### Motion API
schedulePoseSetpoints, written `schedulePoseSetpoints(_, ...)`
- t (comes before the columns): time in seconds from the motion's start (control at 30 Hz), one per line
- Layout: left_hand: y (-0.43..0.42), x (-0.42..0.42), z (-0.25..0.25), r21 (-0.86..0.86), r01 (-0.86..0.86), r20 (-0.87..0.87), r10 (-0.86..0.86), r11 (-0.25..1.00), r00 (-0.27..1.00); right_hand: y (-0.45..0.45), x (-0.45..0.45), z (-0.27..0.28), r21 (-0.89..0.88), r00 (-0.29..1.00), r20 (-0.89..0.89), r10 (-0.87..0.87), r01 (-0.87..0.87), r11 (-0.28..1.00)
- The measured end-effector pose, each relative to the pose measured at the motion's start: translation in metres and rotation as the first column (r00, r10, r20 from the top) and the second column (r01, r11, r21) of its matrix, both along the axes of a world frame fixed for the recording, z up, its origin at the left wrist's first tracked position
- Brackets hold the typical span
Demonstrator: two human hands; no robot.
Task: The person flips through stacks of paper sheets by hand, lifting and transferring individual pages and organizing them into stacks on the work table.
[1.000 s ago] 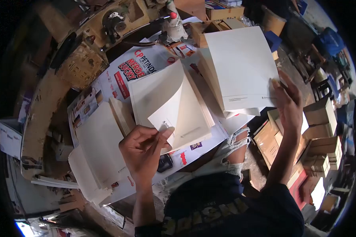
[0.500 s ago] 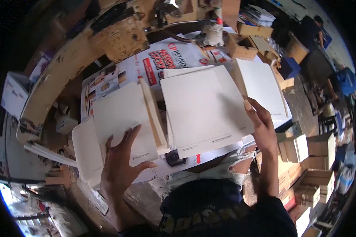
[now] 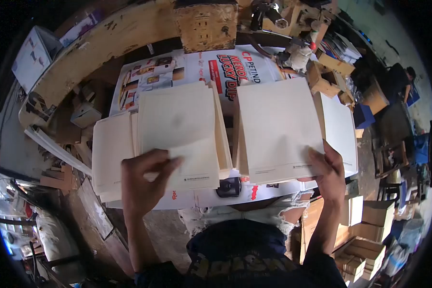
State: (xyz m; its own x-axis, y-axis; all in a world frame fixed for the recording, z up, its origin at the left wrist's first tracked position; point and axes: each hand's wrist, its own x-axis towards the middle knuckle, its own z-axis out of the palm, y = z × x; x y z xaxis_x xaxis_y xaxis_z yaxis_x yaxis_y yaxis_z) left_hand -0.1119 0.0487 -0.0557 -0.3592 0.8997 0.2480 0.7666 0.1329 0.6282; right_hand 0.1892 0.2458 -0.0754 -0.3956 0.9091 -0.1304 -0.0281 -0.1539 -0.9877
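Several stacks of cream printed paper sheets lie side by side before me. Over the lower left part of the left middle stack (image 3: 177,108), my left hand (image 3: 146,177) is closed, fingers curled and thumb near the fingertips. The top sheet bends beside them, and its pinched edge is hard to see. My right hand (image 3: 332,168) grips the lower right corner of the top sheet on the right middle stack (image 3: 278,127), thumb above and other fingers mostly hidden beneath. Small print runs along the sheets' lower edges. Outer stacks lie at the far left (image 3: 113,149) and far right (image 3: 340,125).
A printed banner (image 3: 197,65) covers the table under the stacks. A dark object (image 3: 229,188) lies at the near edge. Behind stand a worn wooden box (image 3: 205,26) and an open wooden box (image 3: 324,79). Cartons (image 3: 365,254) sit low right; another person (image 3: 401,84) is far right.
My left hand has gone from spread fingers to a closed grasp at the left middle stack. My right hand has slid down to the sheet's lower corner. The camera view has shifted.
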Motion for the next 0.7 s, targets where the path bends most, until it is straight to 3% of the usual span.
schedulePoseSetpoints(0.07,-0.01,0.003,-0.001,0.157,-0.403,0.419,0.309,0.901,0.854,-0.007,-0.011,0.014,-0.024,0.997,-0.071,0.002,-0.004,1.0)
schedulePoseSetpoints(0.1,-0.008,0.008,0.001,0.328,-0.425,0.39,0.289,0.844,0.874,-0.01,-0.015,0.018,-0.054,0.99,-0.142,-0.007,-0.001,0.999)
schedulePoseSetpoints(0.13,-0.015,0.009,-0.001,0.367,-0.465,0.455,0.281,0.806,0.845,-0.011,-0.019,0.021,-0.036,0.982,-0.168,0.086,-0.093,0.995)
schedulePoseSetpoints(0.2,-0.02,0.01,-0.002,0.405,-0.504,0.514,0.265,0.763,0.815,-0.026,-0.041,0.02,-0.063,0.989,-0.14,0.048,-0.058,0.996)
schedulePoseSetpoints(0.23,-0.019,0.01,-0.001,0.561,-0.522,0.637,0.068,0.642,0.768,-0.035,-0.054,0.021,-0.088,0.994,-0.113,0.005,-0.015,0.996)
schedulePoseSetpoints(0.27,-0.017,0.01,0.0,0.674,-0.554,0.692,-0.156,0.488,0.705,-0.039,-0.065,0.015,-0.114,0.974,-0.193,0.117,-0.14,0.983)
schedulePoseSetpoints(0.3,-0.03,-0.01,-0.003,0.619,-0.372,0.645,-0.177,0.691,0.743,-0.044,-0.077,0.005,-0.132,0.936,-0.274,0.219,-0.262,0.956)
schedulePoseSetpoints(0.37,-0.03,-0.03,-0.015,0.312,-0.451,0.298,0.364,0.836,0.882,-0.062,-0.103,-0.013,-0.092,0.802,-0.472,0.367,-0.458,0.884)
schedulePoseSetpoints(0.4,-0.03,-0.026,-0.012,0.026,-0.541,0.034,0.54,0.841,0.841,-0.073,-0.114,-0.014,-0.07,0.748,-0.521,0.412,-0.518,0.852)
schedulePoseSetpoints(0.43,-0.028,-0.024,-0.02,-0.045,-0.531,-0.184,0.516,0.846,0.837,-0.082,-0.125,-0.019,-0.084,0.697,-0.568,0.438,-0.578,0.812)
schedulePoseSetpoints(0.5,-0.033,-0.032,-0.024,-0.18,-0.513,-0.237,0.469,0.839,0.851,-0.092,-0.148,-0.031,-0.14,0.601,-0.655,0.458,-0.692,0.708)
schedulePoseSetpoints(0.57,-0.034,-0.021,0.0,-0.12,-0.547,-0.213,0.517,0.829,0.829,-0.095,-0.152,-0.021,-0.101,0.586,-0.584,0.561,-0.739,0.666)
schedulePoseSetpoints(0.6,-0.039,-0.017,0.008,-0.034,-0.491,-0.141,0.482,0.871,0.865,-0.099,-0.152,-0.027,0.086,0.689,-0.355,0.632,-0.649,0.756)
schedulePoseSetpoints(0.63,-0.042,-0.014,0.015,0.054,-0.445,-0.062,0.448,0.894,0.892,-0.099,-0.149,-0.034,0.277,0.779,-0.093,0.619,-0.577,0.768)
schedulePoseSetpoints(0.67,-0.042,-0.012,0.023,0.097,-0.393,-0.09,0.401,0.915,0.912,-0.096,-0.14,-0.017,0.242,0.737,-0.226,0.637,-0.591,0.77)
schedulePoseSetpoints(0.7,-0.039,-0.01,0.031,0.14,-0.348,-0.12,0.365,0.927,0.923,-0.091,-0.132,-0.01,0.24,0.765,-0.229,0.602,-0.556,0.796)
